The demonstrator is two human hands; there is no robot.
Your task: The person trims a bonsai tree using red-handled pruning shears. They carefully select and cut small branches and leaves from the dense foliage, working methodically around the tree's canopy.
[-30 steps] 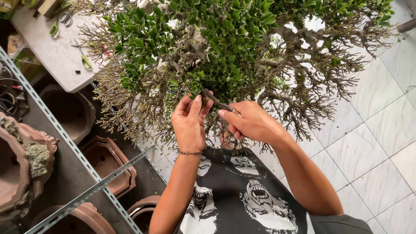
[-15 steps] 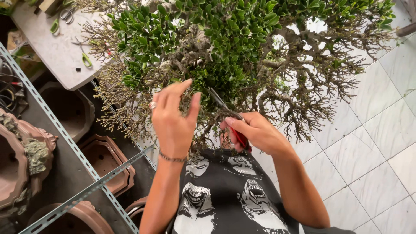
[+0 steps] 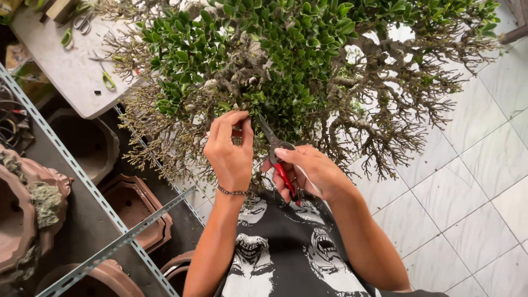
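The left hand (image 3: 231,151) pinches a twig on the tree (image 3: 286,60). The right hand (image 3: 311,170) grips scissors (image 3: 278,159), blades up by that twig.

Your left hand (image 3: 231,157) sits left of your right hand (image 3: 311,173), both before the bonsai (image 3: 297,71). Pots (image 3: 132,206) lie on the shelf (image 3: 71,220) at your left.

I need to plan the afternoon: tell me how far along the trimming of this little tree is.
Done: the right and lower branches look stripped to bare twigs. In hand: the left hand pinches a leafy shoot while the right hand holds red-handled scissors with blades pointed into the foliage. Left: the dense green crown at centre and left is still full of leaves.
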